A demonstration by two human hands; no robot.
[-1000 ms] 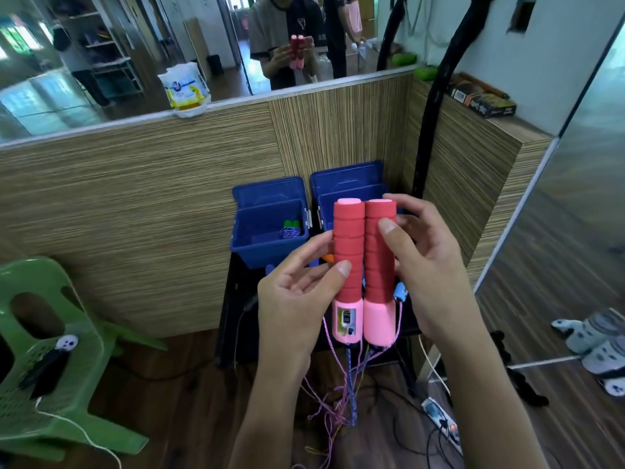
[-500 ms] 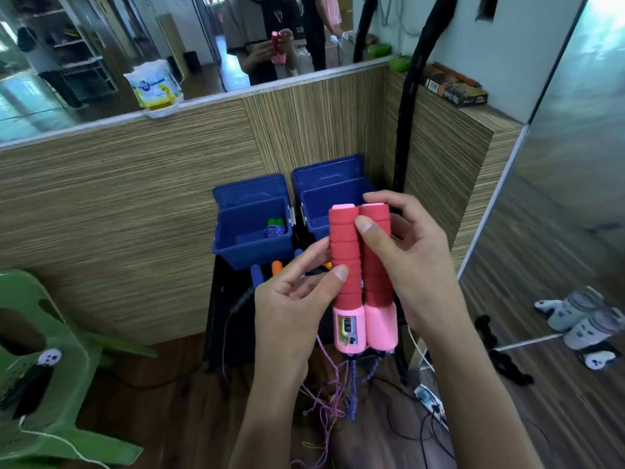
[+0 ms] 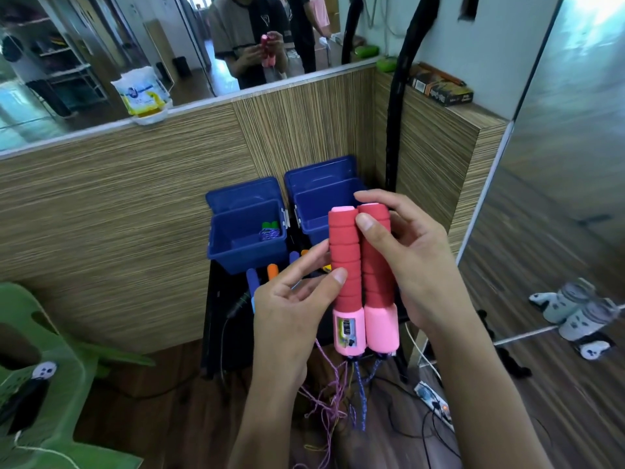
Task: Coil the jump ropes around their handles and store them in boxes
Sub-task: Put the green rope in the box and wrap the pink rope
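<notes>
Two red foam jump rope handles with pink ends stand upright side by side, pressed together in front of me. My left hand grips the left handle with thumb and fingers. My right hand wraps the right handle from behind, thumb on its front. The purple and blue rope hangs loose from the pink ends toward the floor. Behind stand two open blue boxes: the left box holds a coiled rope with green handles; the right box is partly hidden by my hands.
The boxes sit on a black stand against a striped wooden partition. Blue and orange handles lie on the stand in front of the boxes. A green plastic chair is at the left. A power strip and cables lie on the floor.
Both hands with the handles have shifted slightly lower and left in view as my head moved. The grip on the paired handles is unchanged.
</notes>
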